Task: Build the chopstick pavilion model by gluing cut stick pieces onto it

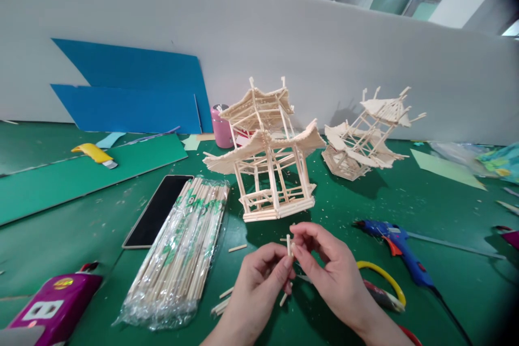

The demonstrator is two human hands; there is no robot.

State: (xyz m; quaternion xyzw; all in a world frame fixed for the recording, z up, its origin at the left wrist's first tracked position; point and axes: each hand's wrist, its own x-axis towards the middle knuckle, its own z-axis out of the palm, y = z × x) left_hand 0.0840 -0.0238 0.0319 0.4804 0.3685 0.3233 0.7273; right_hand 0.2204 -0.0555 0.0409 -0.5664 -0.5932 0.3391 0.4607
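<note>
- A green table (405,200), flat and smooth.
- A little wooden tower (267,157) made of thin sticks stands behind the hands.
- A shiny bag of chopsticks (182,248) lies left.
- The left hand (255,286) and right hand (328,270) pinch one short stick (288,245) between fingertips.

Two bare hands: left hand (255,286), right hand (330,273). No gloves, rings, watch. Wrists bare, no sleeves visible. Nails short, unpainted.

Pale matt wooden stick (289,245)
</note>
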